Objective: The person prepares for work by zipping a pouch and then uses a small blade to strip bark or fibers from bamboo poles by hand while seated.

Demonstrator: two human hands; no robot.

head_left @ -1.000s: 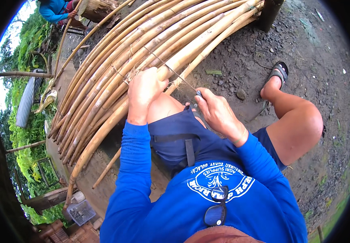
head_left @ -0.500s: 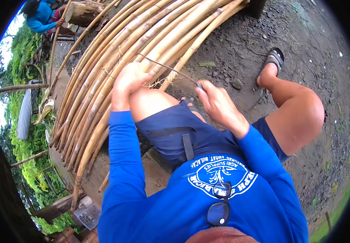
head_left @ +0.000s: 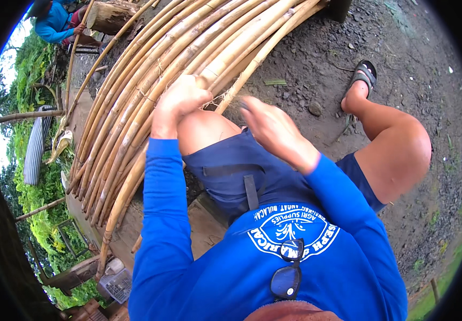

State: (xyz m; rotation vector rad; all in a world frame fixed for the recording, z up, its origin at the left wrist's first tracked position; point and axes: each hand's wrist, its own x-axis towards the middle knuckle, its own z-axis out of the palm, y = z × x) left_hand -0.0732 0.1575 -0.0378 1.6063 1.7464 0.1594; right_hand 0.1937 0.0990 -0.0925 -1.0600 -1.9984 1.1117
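Note:
My left hand is closed around the near end of a thick pale bamboo pole, just above my bent knee. Thin fibres and shavings hang beside that end. To the right, over my thigh, my right hand is closed on a knife; only a dark bit of it shows by the fingers, and its blade cannot be made out. Many long bamboo poles lie side by side in a curved-looking row to the left and beyond my hands.
Far left, another person in a blue top sits by a cut log, a hand on a thin pole. Gravelly dark ground with a stone stretches to the right, near my sandalled foot. A white crate stands lower left.
My right hand has shifted left and slightly away from me, closer to my left hand. The long thin knife blade seen before no longer shows. My left hand has moved slightly right.

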